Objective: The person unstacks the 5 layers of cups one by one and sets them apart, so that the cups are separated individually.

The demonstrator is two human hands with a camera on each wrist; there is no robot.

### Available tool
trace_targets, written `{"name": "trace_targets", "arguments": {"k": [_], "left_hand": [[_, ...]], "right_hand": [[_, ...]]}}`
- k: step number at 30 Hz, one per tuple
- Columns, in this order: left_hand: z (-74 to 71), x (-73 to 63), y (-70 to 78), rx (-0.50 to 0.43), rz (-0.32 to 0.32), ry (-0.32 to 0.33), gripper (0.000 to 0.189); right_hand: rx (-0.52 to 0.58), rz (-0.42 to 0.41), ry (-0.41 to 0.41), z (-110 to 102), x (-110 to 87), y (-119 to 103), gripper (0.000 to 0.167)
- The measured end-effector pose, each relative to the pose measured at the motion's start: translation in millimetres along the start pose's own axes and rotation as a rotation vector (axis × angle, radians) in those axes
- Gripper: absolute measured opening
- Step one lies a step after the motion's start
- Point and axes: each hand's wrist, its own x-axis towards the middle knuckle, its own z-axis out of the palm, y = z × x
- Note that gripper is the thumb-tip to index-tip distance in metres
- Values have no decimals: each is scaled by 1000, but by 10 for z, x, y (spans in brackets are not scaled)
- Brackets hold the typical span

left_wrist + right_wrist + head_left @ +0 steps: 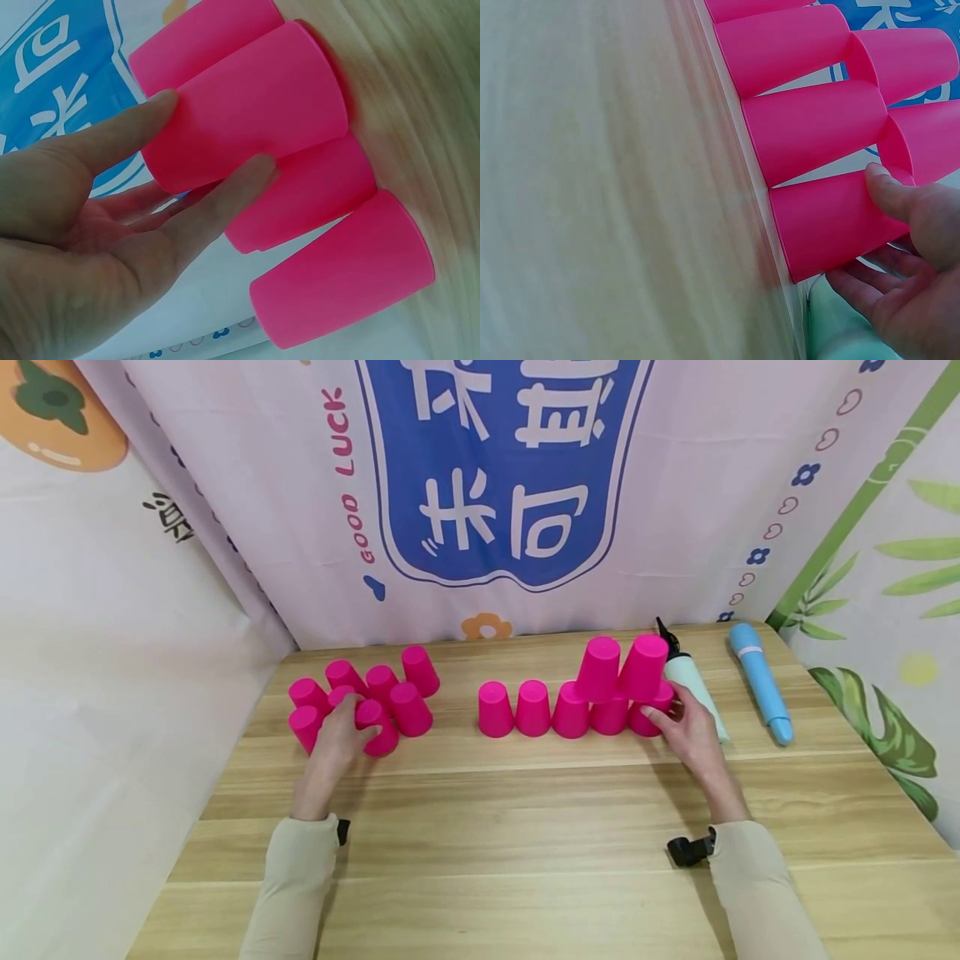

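A loose group of upside-down pink cups stands at the left. At the group's front my left hand grips one pink cup, thumb on one side and fingers on the other. To the right, several upside-down pink cups form a bottom row. Two more cups rest on its right part, bridging the cups below. My right hand holds the end pink cup of that row, with the thumb on its near side and the fingers round its outer side.
A pale green bottle with a black top lies just behind and right of my right hand. Farther right lies a blue microphone-shaped stick. A printed curtain hangs along the back edge of the wooden table.
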Motion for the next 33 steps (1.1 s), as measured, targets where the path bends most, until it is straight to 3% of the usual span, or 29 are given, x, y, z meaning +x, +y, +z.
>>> {"name": "trace_targets", "arguments": {"k": [14,21,24,27,33], "left_hand": [[18,36,-6,-2,-19,-21,52],[-115,-72,117,22,-25,0,61],[-211,-199,264,-3,31,75,59],[-207,-301,480,-75,125,123,55],[201,-270,912,-146,346,114,57]], "right_hand": [[-4,-5,5,-1,10,-8,62],[-8,3,-1,-13,2,-6,63],[-10,0,-2,-24,5,-24,63],[-11,-1,0,-41,12,-24,63],[3,-2,-15,-9,-7,-15,64]]}}
